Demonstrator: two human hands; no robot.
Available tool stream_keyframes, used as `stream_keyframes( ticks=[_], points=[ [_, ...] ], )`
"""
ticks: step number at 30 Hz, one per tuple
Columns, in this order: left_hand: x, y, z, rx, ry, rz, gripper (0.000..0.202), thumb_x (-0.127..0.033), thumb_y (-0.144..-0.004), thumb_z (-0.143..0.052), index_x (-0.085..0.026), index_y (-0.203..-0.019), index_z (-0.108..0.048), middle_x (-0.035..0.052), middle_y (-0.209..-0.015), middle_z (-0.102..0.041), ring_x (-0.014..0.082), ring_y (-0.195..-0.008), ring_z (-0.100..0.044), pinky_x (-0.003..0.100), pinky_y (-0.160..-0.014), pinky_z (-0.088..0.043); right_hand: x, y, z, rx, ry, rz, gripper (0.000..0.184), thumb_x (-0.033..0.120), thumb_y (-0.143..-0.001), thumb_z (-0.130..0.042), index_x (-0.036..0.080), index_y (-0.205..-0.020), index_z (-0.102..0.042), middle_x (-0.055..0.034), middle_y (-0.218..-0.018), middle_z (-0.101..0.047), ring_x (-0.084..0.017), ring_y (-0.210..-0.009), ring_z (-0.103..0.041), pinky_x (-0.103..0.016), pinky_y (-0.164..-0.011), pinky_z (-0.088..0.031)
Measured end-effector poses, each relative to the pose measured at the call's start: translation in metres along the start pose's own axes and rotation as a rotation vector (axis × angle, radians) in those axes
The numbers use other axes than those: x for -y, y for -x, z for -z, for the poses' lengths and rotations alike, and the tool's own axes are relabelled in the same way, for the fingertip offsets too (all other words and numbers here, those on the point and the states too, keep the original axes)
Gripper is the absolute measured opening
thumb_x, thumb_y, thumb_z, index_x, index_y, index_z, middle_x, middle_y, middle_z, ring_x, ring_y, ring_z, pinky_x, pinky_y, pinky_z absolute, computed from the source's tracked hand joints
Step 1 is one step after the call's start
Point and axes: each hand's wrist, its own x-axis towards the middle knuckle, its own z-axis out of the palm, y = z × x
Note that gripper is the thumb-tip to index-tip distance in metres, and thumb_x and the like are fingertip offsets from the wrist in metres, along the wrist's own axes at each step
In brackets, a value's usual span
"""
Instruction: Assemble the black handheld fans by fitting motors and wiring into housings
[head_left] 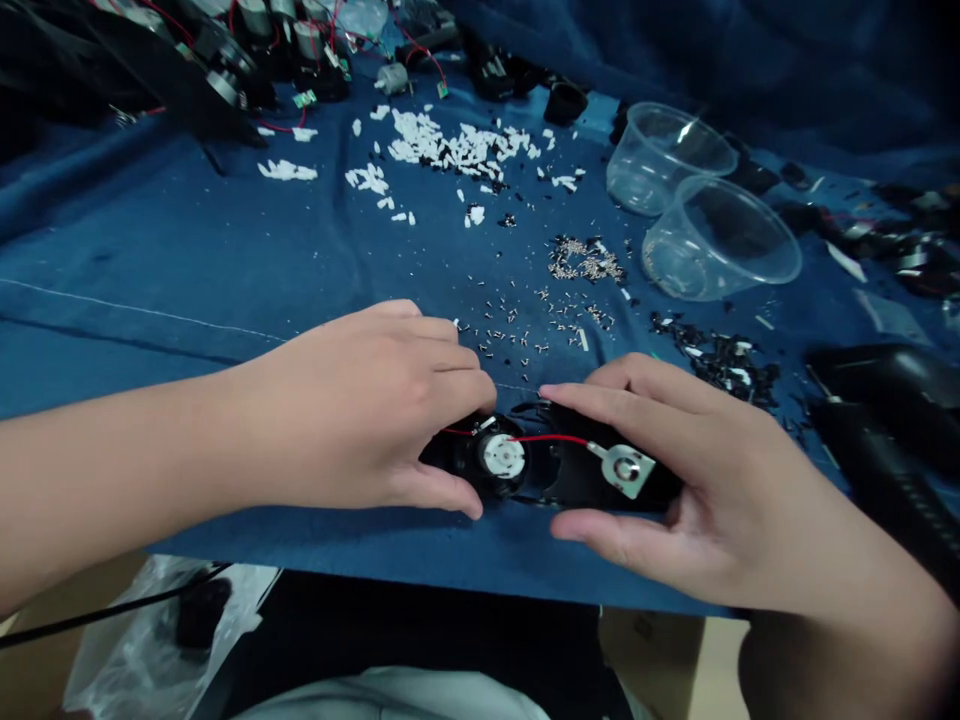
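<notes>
Your left hand (pixel 360 410) curves over the left end of a black plastic housing (pixel 577 482), fingers on its far edge and thumb tip at its near edge. Your right hand (pixel 660 480) spans the right end the same way, so both hands hold the housing between fingers and thumb. It sits low in the centre of the frame, near the front edge of the desk (pixel 150 340), which is covered in blue cloth. A small round motor with a white centre (pixel 503 456) shows at the housing's left side, and a red wire (pixel 551 438) runs across to a pale metal tab (pixel 624 468). Keep your grip even at both ends and your fingertips off that wire. Loose metal pins (pixel 510 330) lie just beyond your hands, white plastic bits (pixel 450 145) further up, and two clear plastic cups (pixel 670 155) at the upper right.
</notes>
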Motion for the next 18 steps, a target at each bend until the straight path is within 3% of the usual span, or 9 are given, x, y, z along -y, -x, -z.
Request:
stream_keyframes(
  ticks=[6, 12, 18],
  points=[
    [0.0, -0.004, 0.0, -0.006, 0.004, 0.012, 0.06, -0.087, -0.097, -0.076, -0.029, -0.109, -0.076, 0.0008, -0.096, -0.077, 0.0295, -0.098, -0.071, 0.044, -0.087, -0.041, 0.005, 0.001, -0.011, -0.006, 0.013, -0.035, 0.065, 0.064, -0.107, -0.078, 0.038, -0.163, -0.058, -0.0106, -0.135, -0.071, -0.026, -0.096, -0.079, -0.042, -0.072, -0.072],
    [-0.003, -0.005, 0.001, 0.019, -0.011, 0.044, 0.059, -0.086, -0.093, -0.08, -0.029, -0.106, -0.076, 0.0017, -0.096, -0.08, 0.031, -0.099, -0.072, 0.046, -0.089, -0.045, 0.004, 0.002, -0.014, 0.013, -0.003, -0.04, 0.065, 0.061, -0.107, -0.079, 0.036, -0.164, -0.06, -0.0099, -0.137, -0.071, -0.023, -0.095, -0.078, -0.038, -0.071, -0.07],
    [-0.003, -0.003, 0.001, -0.048, -0.063, -0.038, 0.062, -0.085, -0.098, -0.078, -0.025, -0.111, -0.079, 0.0005, -0.095, -0.078, 0.0284, -0.093, -0.068, 0.044, -0.088, -0.042, 0.009, 0.001, -0.014, 0.011, -0.006, -0.075, 0.063, 0.059, -0.106, -0.081, 0.035, -0.163, -0.066, -0.0094, -0.134, -0.072, -0.022, -0.095, -0.075, -0.034, -0.07, -0.067]
  ],
)
